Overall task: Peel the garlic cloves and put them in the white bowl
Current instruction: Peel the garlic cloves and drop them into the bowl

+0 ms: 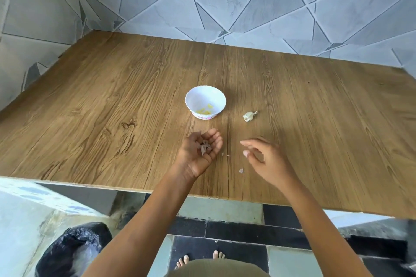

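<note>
A person is clearing up between cloves: the left hand (202, 149) is lying cupped palm-up just above the surface (112, 101), fingers curling loosely round a clump of garlic skins (205, 147), while the right hand (264, 157) is hovering beside it, fingers spread and apparently holding nothing. Peeled cloves (206, 109) are sitting in the white bowl (205, 96); an unpeeled garlic piece (249, 116) is waiting just right of it. Next, probably: gathering the stray scraps (241, 170), binning them in the black bag (72, 249), then reaching for that piece.
</note>
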